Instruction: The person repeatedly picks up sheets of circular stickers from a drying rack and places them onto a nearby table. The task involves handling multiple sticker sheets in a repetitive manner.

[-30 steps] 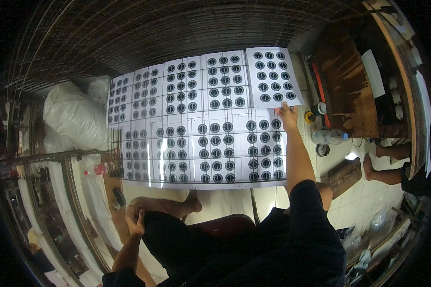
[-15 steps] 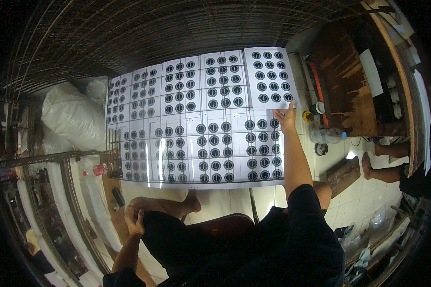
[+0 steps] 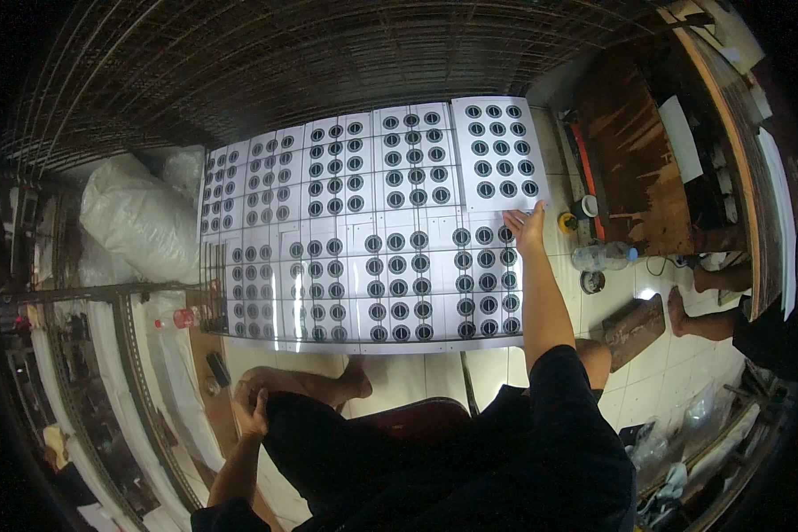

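Note:
White sheets printed with rows of black ring-shaped marks lie in two rows on a wire rack in front of me. One such sheet sits at the far right, overlapping its neighbours. At its near right corner, my right hand touches the edge with thumb and fingers apart. My left hand rests by my left knee, loosely curved and holding nothing that I can see; some of its fingers are hidden.
Dark wire racks rise behind the sheets. A large clear plastic bag bulges at the left, near a red-capped bottle. On the right are a plastic bottle, a cup, a wooden cabinet and another person's foot.
The view has shifted slightly, so the rack and sheets appear a little lower. My right hand stays at the sheet's corner, and my left hand has not visibly moved.

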`<move>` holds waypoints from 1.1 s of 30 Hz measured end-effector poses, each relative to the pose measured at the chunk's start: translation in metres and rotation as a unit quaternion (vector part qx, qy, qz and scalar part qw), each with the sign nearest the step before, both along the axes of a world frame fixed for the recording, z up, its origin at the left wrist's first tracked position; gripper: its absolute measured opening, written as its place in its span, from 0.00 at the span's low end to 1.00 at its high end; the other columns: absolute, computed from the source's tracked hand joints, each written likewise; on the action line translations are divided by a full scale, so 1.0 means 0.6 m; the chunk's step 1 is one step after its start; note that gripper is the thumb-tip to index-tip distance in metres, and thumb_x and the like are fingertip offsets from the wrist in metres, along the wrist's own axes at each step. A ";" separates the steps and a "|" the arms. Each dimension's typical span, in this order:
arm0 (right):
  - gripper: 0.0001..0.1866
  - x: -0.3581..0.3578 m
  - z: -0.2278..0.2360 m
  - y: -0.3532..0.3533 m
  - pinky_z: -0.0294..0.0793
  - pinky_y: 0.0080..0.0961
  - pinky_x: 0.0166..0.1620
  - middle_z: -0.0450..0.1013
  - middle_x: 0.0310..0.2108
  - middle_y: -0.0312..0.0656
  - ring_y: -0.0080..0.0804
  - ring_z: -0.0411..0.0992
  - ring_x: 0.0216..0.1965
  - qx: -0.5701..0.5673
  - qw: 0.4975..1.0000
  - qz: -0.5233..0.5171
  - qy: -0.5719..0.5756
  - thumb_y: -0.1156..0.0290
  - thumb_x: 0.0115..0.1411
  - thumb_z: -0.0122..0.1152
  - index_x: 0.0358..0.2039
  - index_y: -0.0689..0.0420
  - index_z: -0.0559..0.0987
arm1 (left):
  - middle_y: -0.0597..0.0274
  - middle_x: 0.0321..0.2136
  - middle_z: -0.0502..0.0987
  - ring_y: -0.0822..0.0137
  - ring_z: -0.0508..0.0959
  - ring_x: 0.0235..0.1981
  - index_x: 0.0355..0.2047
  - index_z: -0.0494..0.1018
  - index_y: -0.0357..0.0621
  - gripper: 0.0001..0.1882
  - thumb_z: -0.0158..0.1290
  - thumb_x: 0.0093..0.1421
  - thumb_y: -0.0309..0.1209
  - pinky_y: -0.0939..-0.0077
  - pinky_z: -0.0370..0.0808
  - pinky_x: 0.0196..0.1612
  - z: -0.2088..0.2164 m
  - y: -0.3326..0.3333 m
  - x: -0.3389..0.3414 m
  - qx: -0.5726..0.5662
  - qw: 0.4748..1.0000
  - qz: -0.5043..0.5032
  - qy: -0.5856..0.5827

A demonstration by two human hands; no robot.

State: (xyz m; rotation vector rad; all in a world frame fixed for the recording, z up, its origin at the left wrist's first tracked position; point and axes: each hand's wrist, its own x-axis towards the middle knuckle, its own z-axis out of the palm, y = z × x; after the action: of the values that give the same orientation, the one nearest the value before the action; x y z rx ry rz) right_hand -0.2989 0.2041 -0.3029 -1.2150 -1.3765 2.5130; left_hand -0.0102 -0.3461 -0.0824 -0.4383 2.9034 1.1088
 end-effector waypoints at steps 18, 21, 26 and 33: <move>0.43 0.190 0.100 0.038 0.73 0.40 0.36 0.73 0.37 0.53 0.48 0.75 0.32 0.553 0.763 0.160 -0.295 0.42 0.49 0.56 0.58 0.58 0.60 | 0.58 0.33 0.73 0.66 0.73 0.38 0.35 0.70 0.34 0.07 0.50 0.58 0.26 0.74 0.69 0.43 -0.052 -0.057 0.030 0.070 0.995 -0.069 0.013; 0.38 0.211 0.199 0.024 0.72 0.43 0.35 0.70 0.35 0.50 0.51 0.72 0.35 0.716 0.656 0.052 -0.231 0.46 0.52 0.54 0.58 0.55 0.61 | 0.58 0.32 0.73 0.66 0.73 0.36 0.34 0.70 0.33 0.07 0.50 0.58 0.26 0.74 0.69 0.44 -0.006 -0.005 0.014 0.115 0.993 0.005 -0.010; 0.29 0.273 0.273 0.072 0.69 0.38 0.29 0.64 0.29 0.45 0.45 0.67 0.31 0.872 0.484 -0.063 -0.026 0.57 0.53 0.59 0.54 0.52 0.64 | 0.54 0.35 0.73 0.63 0.73 0.38 0.37 0.71 0.32 0.10 0.50 0.57 0.27 0.72 0.68 0.45 -0.034 -0.026 0.041 0.175 0.983 -0.012 0.047; 0.21 0.429 0.397 0.205 0.65 0.30 0.27 0.65 0.26 0.41 0.35 0.64 0.26 0.822 0.496 -0.202 0.195 0.72 0.48 0.64 0.43 0.58 0.71 | 0.55 0.31 0.73 0.64 0.72 0.35 0.32 0.72 0.35 0.08 0.50 0.56 0.27 0.72 0.69 0.41 -0.040 -0.035 0.057 0.085 0.994 -0.028 0.065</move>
State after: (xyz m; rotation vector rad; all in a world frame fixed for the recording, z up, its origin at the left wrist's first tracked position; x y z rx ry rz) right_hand -0.0417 0.3271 -0.0649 -0.2655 -1.8750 0.2576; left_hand 0.0240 -0.3669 -0.1061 -0.2884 2.8759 1.4111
